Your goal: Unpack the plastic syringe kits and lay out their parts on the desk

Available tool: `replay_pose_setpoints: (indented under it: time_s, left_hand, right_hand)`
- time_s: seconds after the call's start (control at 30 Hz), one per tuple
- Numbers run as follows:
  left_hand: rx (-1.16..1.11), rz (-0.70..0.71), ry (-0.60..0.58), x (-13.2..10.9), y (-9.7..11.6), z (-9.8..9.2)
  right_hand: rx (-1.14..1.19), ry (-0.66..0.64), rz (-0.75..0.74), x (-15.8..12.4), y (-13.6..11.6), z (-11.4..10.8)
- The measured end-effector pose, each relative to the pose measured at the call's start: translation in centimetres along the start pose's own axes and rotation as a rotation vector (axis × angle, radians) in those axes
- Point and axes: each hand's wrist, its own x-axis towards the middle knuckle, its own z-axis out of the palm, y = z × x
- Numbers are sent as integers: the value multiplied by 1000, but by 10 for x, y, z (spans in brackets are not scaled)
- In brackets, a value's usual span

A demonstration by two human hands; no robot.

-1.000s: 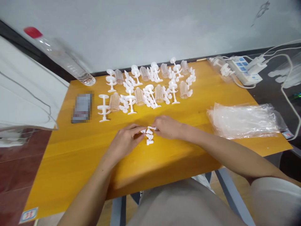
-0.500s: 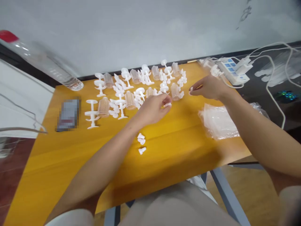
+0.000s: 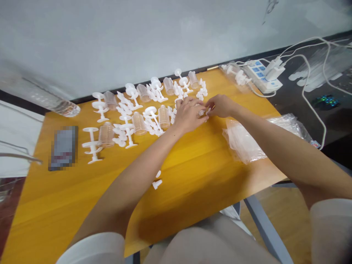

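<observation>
My left hand (image 3: 189, 114) is curled over a clear plastic barrel (image 3: 201, 113) near the right end of the front row; the fingers hide most of it. Close beside it, my right hand (image 3: 222, 105) pinches a small white plastic piece (image 3: 208, 110), partly covered by the fingertips. Rows of parts stand behind and to the left: white plungers with round discs (image 3: 92, 145), ribbed clear barrels (image 3: 139, 123) and clusters of small white nozzles (image 3: 120, 135). Two loose white nozzles (image 3: 157, 184) lie on the table below my left forearm.
A phone-like, blurred-out object (image 3: 63, 147) lies on the left of the wooden table (image 3: 192, 161). A clear bottle (image 3: 60, 104) stands behind it. Clear plastic bags (image 3: 244, 141) lie under my right forearm. A power strip (image 3: 262, 77) with white cables is at the back right.
My left hand has moved onto the clear barrel, and my right hand has come in from the right to meet it. The view has shifted, moving the table items left in the picture.
</observation>
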Motion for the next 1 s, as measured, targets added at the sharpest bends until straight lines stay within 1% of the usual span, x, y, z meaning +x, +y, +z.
replay_pose_setpoints:
  time_s: [0.17,0.3,0.4,0.5,0.63,0.7,0.8,0.9,0.93,1.0]
  left_hand:
    - [62,72,-125,9,2,-2]
    - [111,80,-161,15,6,-6]
    - [89,72,-143,15,4,-14]
    - [51,18,-95,11,-2,-22]
    - [30,-2,-106,-1,-4,-33]
    - [10,-8,-68,-13,-1,-46]
    - [-46,-56,21,-44,4,-78]
    - [-83,-125,40,-90,5,-110]
    - [-84,-153,29,-107,5,-118]
    - [-74,-202,0,-139,3,-127]
  right_hand:
    - [3,11,0,7,-4,1]
    - [-15,-8,1,11,-5,1]
    - [-25,-23,-20,13,-6,1]
    - [-25,-19,-14,16,-7,2]
    - [-26,-16,-9,18,-9,3]
    - [-32,-19,-16,19,-10,3]
    - [-58,-29,17,23,-10,1]
    - [-91,-66,52,28,-13,-1]
    - [-99,-80,48,30,-14,-2]
    - [-111,-92,28,33,-19,-2]
